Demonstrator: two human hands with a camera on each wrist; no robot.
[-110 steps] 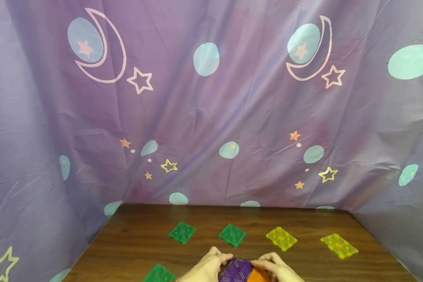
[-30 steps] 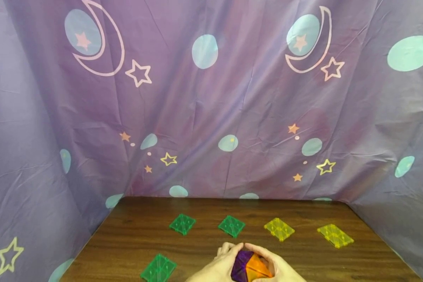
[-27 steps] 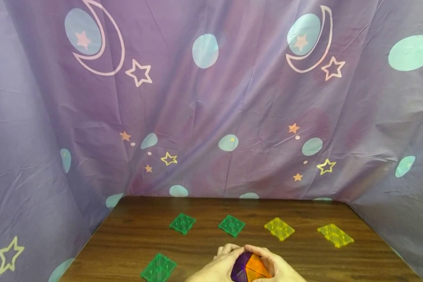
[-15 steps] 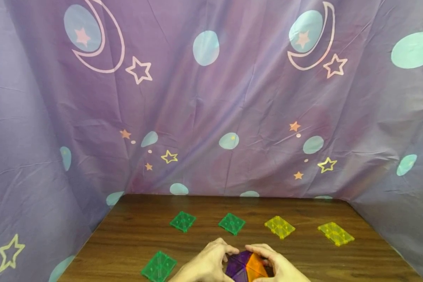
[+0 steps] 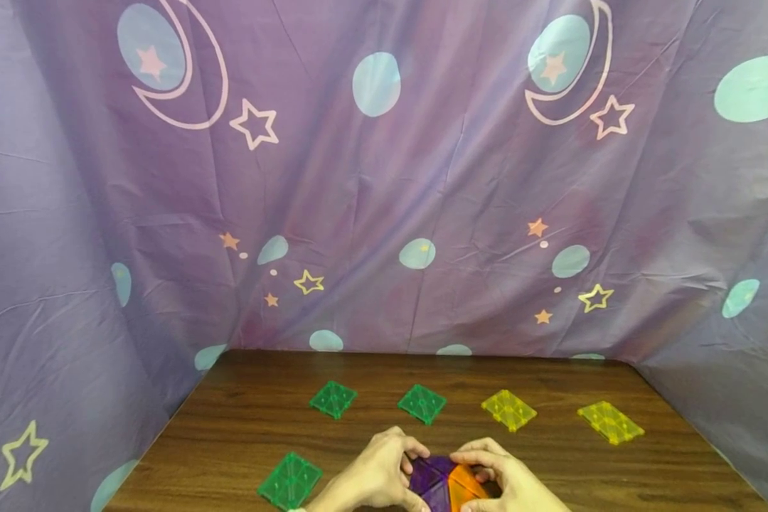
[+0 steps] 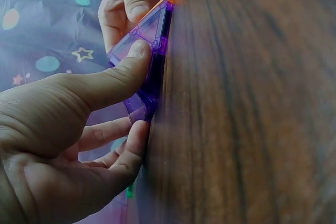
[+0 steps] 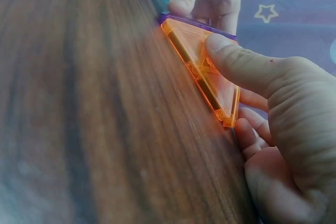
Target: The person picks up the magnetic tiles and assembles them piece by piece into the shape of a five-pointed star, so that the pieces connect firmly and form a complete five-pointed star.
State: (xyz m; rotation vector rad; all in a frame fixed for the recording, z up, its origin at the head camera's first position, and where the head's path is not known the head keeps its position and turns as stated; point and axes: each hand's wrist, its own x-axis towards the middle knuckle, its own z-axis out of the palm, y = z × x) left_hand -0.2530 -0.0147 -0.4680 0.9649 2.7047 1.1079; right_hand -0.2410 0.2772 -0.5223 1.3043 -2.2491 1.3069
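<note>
Translucent purple magnetic tiles and orange magnetic tiles, triangular in shape, stand joined edge to edge in a low peaked form at the table's near edge. My left hand grips the purple side, its thumb lying on a purple tile and the other fingers curled at the far edge. On the orange side, my right hand holds on with its thumb against an orange tile and its index finger near the top of the form. The underside of the form is hidden.
Two green square tiles and two yellow tiles lie in a row farther back on the wooden table. Another green tile is left of my left hand. A purple patterned cloth hangs behind.
Both hands first closed in around the tiles, raising them into a tighter peaked form. Since then my left hand has shifted left, and the purple side has spread wider and lower.
</note>
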